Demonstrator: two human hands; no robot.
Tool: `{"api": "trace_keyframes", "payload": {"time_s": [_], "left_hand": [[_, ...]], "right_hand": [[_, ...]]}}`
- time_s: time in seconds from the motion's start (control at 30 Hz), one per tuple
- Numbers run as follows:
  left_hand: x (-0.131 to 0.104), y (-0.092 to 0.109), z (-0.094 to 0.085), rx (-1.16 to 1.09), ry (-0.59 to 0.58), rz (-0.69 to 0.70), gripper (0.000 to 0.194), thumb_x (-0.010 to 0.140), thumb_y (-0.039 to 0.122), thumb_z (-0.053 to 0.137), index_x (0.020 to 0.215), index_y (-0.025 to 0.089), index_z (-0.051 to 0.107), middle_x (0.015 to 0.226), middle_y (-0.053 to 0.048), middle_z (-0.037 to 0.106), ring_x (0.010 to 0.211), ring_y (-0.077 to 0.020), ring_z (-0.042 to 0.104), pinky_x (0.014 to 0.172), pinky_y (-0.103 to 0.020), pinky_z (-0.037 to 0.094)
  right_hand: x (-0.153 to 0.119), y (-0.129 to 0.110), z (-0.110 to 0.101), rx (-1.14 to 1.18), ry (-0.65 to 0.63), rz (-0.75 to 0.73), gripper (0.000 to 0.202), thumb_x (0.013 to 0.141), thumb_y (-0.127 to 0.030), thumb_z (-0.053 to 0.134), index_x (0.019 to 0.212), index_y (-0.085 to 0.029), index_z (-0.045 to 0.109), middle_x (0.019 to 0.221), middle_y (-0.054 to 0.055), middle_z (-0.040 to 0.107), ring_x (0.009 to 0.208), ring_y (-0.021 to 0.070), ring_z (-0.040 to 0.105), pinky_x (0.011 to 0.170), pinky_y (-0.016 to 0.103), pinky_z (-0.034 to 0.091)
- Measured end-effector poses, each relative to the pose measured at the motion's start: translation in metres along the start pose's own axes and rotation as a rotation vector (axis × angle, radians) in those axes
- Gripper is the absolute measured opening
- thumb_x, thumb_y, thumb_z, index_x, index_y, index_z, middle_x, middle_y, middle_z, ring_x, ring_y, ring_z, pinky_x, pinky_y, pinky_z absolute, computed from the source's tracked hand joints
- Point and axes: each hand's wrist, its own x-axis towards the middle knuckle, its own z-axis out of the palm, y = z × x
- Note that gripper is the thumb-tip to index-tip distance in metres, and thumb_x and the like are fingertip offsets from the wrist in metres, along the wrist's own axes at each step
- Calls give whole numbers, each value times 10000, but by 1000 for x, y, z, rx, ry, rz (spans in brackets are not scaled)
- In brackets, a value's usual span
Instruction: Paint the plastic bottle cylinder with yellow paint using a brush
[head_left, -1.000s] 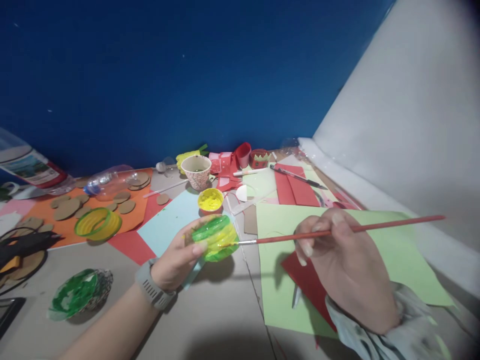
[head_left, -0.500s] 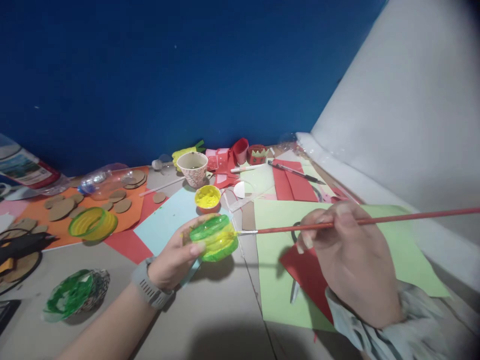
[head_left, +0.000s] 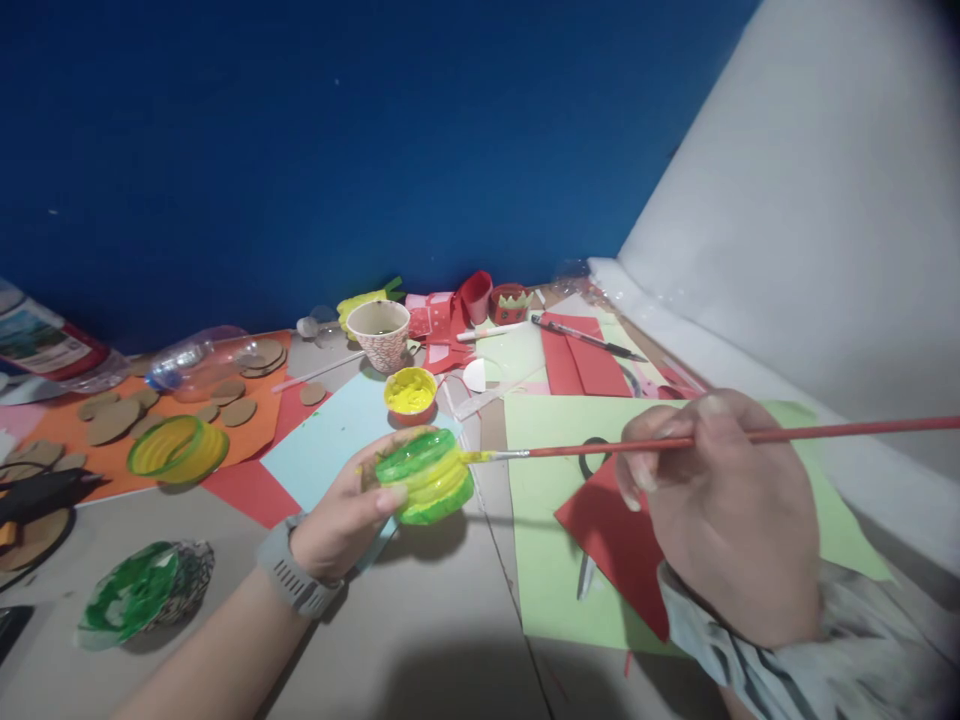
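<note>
My left hand (head_left: 341, 510), with a grey watch band at the wrist, is closed on a ribbed round piece painted green and yellow (head_left: 426, 478), which looks like a cut section of a plastic bottle. A long red paintbrush (head_left: 600, 448) is pinched in my right hand (head_left: 724, 500). Its yellow-coated bristles are at the piece's right edge; whether they touch it I cannot tell. Just behind the piece stands a small cup of yellow paint (head_left: 410, 396). A bowl smeared with green paint (head_left: 142, 592) sits at the lower left.
A patterned paper cup (head_left: 380, 335) stands behind the yellow paint. At left, a yellow ribbed ring (head_left: 178, 450) and cardboard discs (head_left: 114, 420) lie on orange paper. Light green paper (head_left: 540, 570), scissors (head_left: 586, 575) and red paper (head_left: 615, 540) lie under my right hand.
My right hand has drawn the paintbrush slightly to the right, so more of its yellow bristles show. My left hand holds the piece much as before. The view has shifted slightly.
</note>
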Motion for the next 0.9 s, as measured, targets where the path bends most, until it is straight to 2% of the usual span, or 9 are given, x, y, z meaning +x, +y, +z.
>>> {"api": "trace_keyframes", "payload": {"time_s": [0.13, 0.2, 0.37, 0.43, 0.57, 0.67, 0.77, 0.9], "left_hand": [[-1, 1, 1, 10, 6, -18, 489, 713, 325, 777, 1179, 239, 657, 1168, -52, 704, 1036, -228, 673, 911, -288, 535], [-1, 1, 1, 9, 10, -21, 488, 713, 323, 777, 1179, 238, 656, 1163, -52, 706, 1038, -227, 672, 911, -285, 534], [2, 0, 0, 10, 15, -6, 483, 724, 335, 765, 1180, 222, 654, 1166, -72, 702, 1049, -251, 666, 915, -318, 535], [2, -1, 0, 3, 30, -7, 472, 732, 328, 759, 1180, 224, 653, 1170, -71, 699, 1058, -249, 662, 925, -325, 530], [1, 0, 1, -9, 55, -9, 428, 734, 305, 761, 1147, 250, 668, 1156, -48, 705, 1048, -237, 665, 923, -333, 528], [0, 1, 2, 35, 81, -3, 449, 702, 316, 784, 1131, 240, 674, 1117, -53, 715, 1019, -230, 668, 886, -311, 535], [1, 0, 2, 58, 114, -6, 490, 682, 327, 797, 1142, 226, 662, 1145, -70, 697, 1044, -254, 653, 901, -347, 526], [2, -1, 2, 53, 137, -9, 508, 687, 318, 795, 1158, 218, 632, 1156, -84, 683, 1060, -277, 644, 938, -416, 503]], "right_hand": [[-3, 1, 1, 49, -170, 15, 217, 877, -312, 577, 685, -211, 588, 543, -29, 598, 444, 124, 548, 328, 214, 445], [-5, 3, 2, 32, -198, 27, 198, 883, -300, 569, 705, -217, 596, 571, -29, 612, 467, 134, 569, 349, 232, 473], [-2, 2, 0, -52, -15, -1, 208, 869, -273, 586, 671, -211, 578, 568, -29, 601, 428, 126, 539, 336, 237, 446], [-1, -1, -1, -47, 20, -14, 213, 854, -281, 607, 656, -208, 578, 549, -28, 590, 429, 129, 533, 323, 237, 435], [-5, -4, 0, 7, -77, -16, 225, 867, -299, 593, 657, -217, 585, 544, -29, 602, 431, 140, 545, 309, 243, 437], [-11, -2, 3, -44, -165, -32, 195, 887, -281, 569, 705, -225, 608, 600, -34, 629, 476, 139, 592, 396, 267, 509], [-12, -2, 3, -107, -139, -47, 194, 898, -251, 545, 714, -227, 602, 603, -36, 625, 485, 137, 591, 446, 281, 523], [-9, -6, 3, -112, -38, -109, 209, 885, -225, 553, 684, -223, 606, 564, -29, 599, 466, 144, 565, 375, 268, 471]]}}
